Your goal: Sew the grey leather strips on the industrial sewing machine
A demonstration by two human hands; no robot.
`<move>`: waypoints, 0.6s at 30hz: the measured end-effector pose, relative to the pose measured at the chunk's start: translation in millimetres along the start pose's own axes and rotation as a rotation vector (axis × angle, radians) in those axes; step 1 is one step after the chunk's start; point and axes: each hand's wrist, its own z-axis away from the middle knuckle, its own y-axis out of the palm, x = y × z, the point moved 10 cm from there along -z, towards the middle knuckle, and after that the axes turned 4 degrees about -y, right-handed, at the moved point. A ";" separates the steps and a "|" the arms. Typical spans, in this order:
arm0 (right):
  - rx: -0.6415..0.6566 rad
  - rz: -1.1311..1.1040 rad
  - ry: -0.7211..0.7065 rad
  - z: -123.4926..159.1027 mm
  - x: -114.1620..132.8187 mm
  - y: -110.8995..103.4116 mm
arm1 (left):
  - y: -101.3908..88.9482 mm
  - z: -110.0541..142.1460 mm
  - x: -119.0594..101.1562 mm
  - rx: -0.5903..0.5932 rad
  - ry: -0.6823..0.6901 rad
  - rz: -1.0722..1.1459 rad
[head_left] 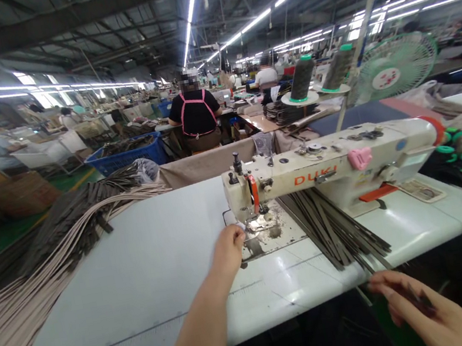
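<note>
My left hand [229,248] is beside the needle area of a white sewing machine [285,175], at the left edge of its metal plate. Its thumb and fingers are pinched together; what they hold, if anything, is too small to make out. A bundle of narrow dark strips [334,226] lies under the machine's arm and fans out toward the table's front edge. Off that edge, my right hand [420,306] is closed, its fingertips at the end of a dark strip [364,263]. A dark slim object, partly hidden, also lies within its curled fingers.
Long beige strips [51,270] and dark strips [60,218] drape over the white table's [148,259] left side. Thread cones [303,80] and a green fan [395,66] stand behind the machine. Ahead, a person [195,110] sits near a blue crate [129,154].
</note>
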 end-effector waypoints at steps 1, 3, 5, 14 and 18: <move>-0.020 0.018 -0.005 0.4 -1.0 -2.5 | 1.5 2.5 -2.3 0.023 -0.008 0.022; 0.009 0.003 -0.014 1.7 -2.7 4.5 | 5.6 12.5 -7.2 0.070 -0.017 0.059; 0.106 -0.076 0.002 4.9 -3.7 27.4 | 10.8 31.0 -11.1 0.118 -0.031 0.116; 0.668 -0.638 0.411 42.1 33.2 183.6 | 45.8 165.6 -62.3 0.766 0.016 0.383; 0.665 -0.863 0.420 35.7 55.2 185.6 | 59.5 199.7 -63.5 1.142 0.034 0.386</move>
